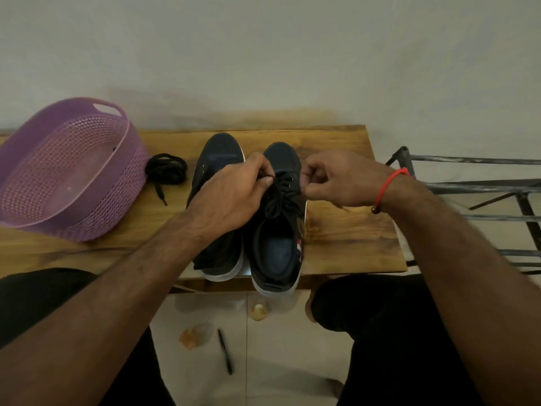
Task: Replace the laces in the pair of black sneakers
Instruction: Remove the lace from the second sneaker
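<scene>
Head view
Pair of sneakers: two black sneakers stand side by side, touching, on a wooden table [348,238]; their long axes run away from the person, toes toward the wall, heels at the near edge.
Right sneaker [278,230]: dark woven upper, white sole, blue insole showing in the opening, a red, white and blue patch on its outer side; its heel overhangs the table edge. A black lace [282,197] crosses between its eyelets.
Left sneaker [218,159]: same dark fabric and white sole, rounded toe; its eyelets near the toe show no lace, and the left forearm covers its middle.
Left hand [234,194]: fingers curled, thumb and fingertips pinching the lace at the left eyelet row of the right sneaker.
Right hand [339,183]: fingers curled, pinching at the right eyelet row; the lace end in it is too small to make out.
Bracelet [386,186]: thin red cord with a brown bead, on the right wrist.
Spare lace [167,168]: black, coiled loosely on the table between the left sneaker and the basket, one tip trailing toward the person.
Basket [96,212]: purple plastic, oval, perforated walls, a handle slot in the far rim.
Table: glossy, grained brown wood.
Rack [480,186]: dark metal bars, right of the table.
Floor: pale tiles with a black pen [225,351].
</scene>
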Demonstrator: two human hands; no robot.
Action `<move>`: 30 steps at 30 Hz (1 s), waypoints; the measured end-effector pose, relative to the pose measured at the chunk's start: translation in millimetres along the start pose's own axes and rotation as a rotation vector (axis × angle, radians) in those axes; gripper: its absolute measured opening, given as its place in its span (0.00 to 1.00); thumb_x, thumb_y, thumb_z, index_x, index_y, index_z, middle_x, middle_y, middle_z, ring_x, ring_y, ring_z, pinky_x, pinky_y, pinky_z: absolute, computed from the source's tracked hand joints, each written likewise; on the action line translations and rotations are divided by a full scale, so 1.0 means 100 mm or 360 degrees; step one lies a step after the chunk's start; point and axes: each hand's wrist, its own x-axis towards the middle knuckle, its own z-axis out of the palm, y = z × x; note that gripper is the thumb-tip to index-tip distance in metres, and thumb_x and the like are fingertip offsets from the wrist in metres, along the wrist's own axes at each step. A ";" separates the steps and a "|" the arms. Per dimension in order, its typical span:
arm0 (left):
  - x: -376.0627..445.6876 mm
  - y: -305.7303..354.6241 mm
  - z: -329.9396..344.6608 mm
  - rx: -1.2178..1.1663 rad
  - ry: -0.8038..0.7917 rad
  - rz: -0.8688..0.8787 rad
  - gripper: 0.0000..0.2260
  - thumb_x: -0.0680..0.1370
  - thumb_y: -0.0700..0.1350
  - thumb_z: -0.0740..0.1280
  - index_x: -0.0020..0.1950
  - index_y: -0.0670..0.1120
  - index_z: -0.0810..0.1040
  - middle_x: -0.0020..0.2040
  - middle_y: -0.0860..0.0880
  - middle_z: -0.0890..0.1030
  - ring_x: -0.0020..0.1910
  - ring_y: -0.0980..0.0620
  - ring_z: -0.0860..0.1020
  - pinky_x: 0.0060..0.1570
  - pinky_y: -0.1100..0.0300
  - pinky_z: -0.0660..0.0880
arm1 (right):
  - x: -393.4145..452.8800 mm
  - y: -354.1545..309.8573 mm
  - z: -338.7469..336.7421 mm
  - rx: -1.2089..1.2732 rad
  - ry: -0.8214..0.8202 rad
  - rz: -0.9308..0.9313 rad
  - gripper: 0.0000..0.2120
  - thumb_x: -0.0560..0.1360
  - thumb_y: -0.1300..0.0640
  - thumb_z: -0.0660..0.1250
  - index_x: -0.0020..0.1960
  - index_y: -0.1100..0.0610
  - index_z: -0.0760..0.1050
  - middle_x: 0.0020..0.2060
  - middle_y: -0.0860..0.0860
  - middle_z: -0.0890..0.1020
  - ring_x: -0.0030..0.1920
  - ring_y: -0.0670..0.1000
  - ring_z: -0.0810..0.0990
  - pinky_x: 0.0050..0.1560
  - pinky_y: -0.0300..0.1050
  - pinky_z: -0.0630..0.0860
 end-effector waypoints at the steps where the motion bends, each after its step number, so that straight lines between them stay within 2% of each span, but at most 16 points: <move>1: 0.00 0.00 0.00 -0.0033 -0.0016 0.0005 0.07 0.84 0.49 0.62 0.61 0.51 0.73 0.53 0.54 0.81 0.52 0.54 0.79 0.53 0.53 0.78 | 0.00 0.00 -0.01 0.0053 0.0008 -0.0016 0.02 0.76 0.58 0.71 0.47 0.52 0.79 0.36 0.43 0.82 0.33 0.36 0.78 0.35 0.33 0.71; 5: 0.03 -0.04 -0.02 0.0010 -0.0189 0.0095 0.21 0.83 0.56 0.63 0.73 0.49 0.70 0.67 0.50 0.78 0.66 0.52 0.75 0.66 0.48 0.74 | 0.04 0.02 0.00 0.0064 0.0034 -0.0064 0.08 0.75 0.57 0.74 0.52 0.49 0.80 0.42 0.42 0.81 0.43 0.39 0.78 0.45 0.36 0.73; 6: 0.04 -0.05 -0.01 0.0068 -0.0232 0.0132 0.24 0.82 0.58 0.63 0.75 0.49 0.69 0.71 0.49 0.75 0.70 0.50 0.72 0.70 0.44 0.70 | 0.06 0.03 0.00 0.0073 0.0041 -0.0059 0.07 0.75 0.56 0.73 0.52 0.48 0.80 0.43 0.42 0.81 0.45 0.40 0.78 0.47 0.37 0.74; 8: 0.02 -0.08 0.00 0.0237 -0.0326 0.0122 0.29 0.81 0.62 0.61 0.79 0.51 0.63 0.81 0.47 0.62 0.80 0.45 0.57 0.78 0.37 0.53 | 0.08 0.04 -0.01 0.0070 0.0058 -0.0046 0.05 0.76 0.54 0.72 0.51 0.47 0.82 0.45 0.41 0.81 0.47 0.40 0.78 0.46 0.37 0.73; 9: 0.01 -0.09 0.02 0.0326 -0.0357 0.0097 0.32 0.80 0.65 0.60 0.81 0.52 0.60 0.83 0.46 0.53 0.82 0.43 0.47 0.78 0.38 0.44 | 0.09 0.05 -0.01 0.0061 0.0069 -0.0043 0.04 0.76 0.53 0.72 0.51 0.47 0.82 0.45 0.41 0.81 0.47 0.40 0.77 0.45 0.35 0.71; 11: 0.00 -0.12 0.04 0.0448 -0.0387 0.0081 0.36 0.79 0.69 0.56 0.83 0.54 0.54 0.84 0.46 0.41 0.81 0.43 0.35 0.76 0.39 0.34 | 0.10 0.05 -0.01 0.0029 0.0088 -0.0044 0.02 0.77 0.53 0.72 0.49 0.48 0.82 0.44 0.40 0.80 0.46 0.38 0.76 0.43 0.32 0.68; 14: -0.03 -0.17 0.06 0.0584 -0.0473 0.0052 0.45 0.72 0.77 0.52 0.83 0.55 0.46 0.81 0.47 0.32 0.77 0.42 0.27 0.72 0.38 0.28 | 0.11 0.05 0.02 -0.0013 0.0113 -0.0030 0.01 0.77 0.53 0.71 0.48 0.49 0.81 0.44 0.40 0.80 0.45 0.38 0.75 0.41 0.31 0.67; 17: -0.05 -0.24 0.11 0.0792 -0.0576 0.0045 0.54 0.65 0.81 0.54 0.82 0.56 0.39 0.81 0.49 0.31 0.76 0.40 0.25 0.71 0.34 0.26 | 0.12 0.05 0.05 0.0005 0.0151 0.0001 0.01 0.78 0.53 0.70 0.48 0.49 0.81 0.46 0.40 0.79 0.45 0.36 0.73 0.40 0.32 0.65; 22: -0.07 -0.27 0.17 0.0788 -0.0525 0.0021 0.57 0.66 0.81 0.58 0.82 0.54 0.36 0.81 0.50 0.31 0.77 0.41 0.26 0.70 0.35 0.25 | 0.13 0.02 0.05 0.0092 0.0208 0.0028 0.03 0.78 0.55 0.69 0.46 0.50 0.80 0.46 0.42 0.79 0.47 0.39 0.75 0.40 0.33 0.66; 26: -0.09 -0.28 0.20 0.0818 -0.0444 -0.0005 0.61 0.66 0.81 0.59 0.80 0.49 0.29 0.80 0.48 0.27 0.76 0.41 0.24 0.72 0.35 0.26 | 0.16 0.04 0.08 -0.0006 0.0271 0.0033 0.04 0.78 0.53 0.68 0.48 0.51 0.81 0.44 0.41 0.79 0.48 0.43 0.77 0.40 0.33 0.68; 30: -0.10 -0.29 0.21 0.0876 -0.0455 0.0005 0.60 0.68 0.80 0.59 0.79 0.48 0.26 0.79 0.48 0.25 0.76 0.40 0.24 0.72 0.35 0.26 | 0.18 0.06 0.08 -0.0111 0.0321 0.0028 0.05 0.79 0.54 0.67 0.48 0.53 0.80 0.45 0.43 0.78 0.50 0.46 0.76 0.40 0.32 0.67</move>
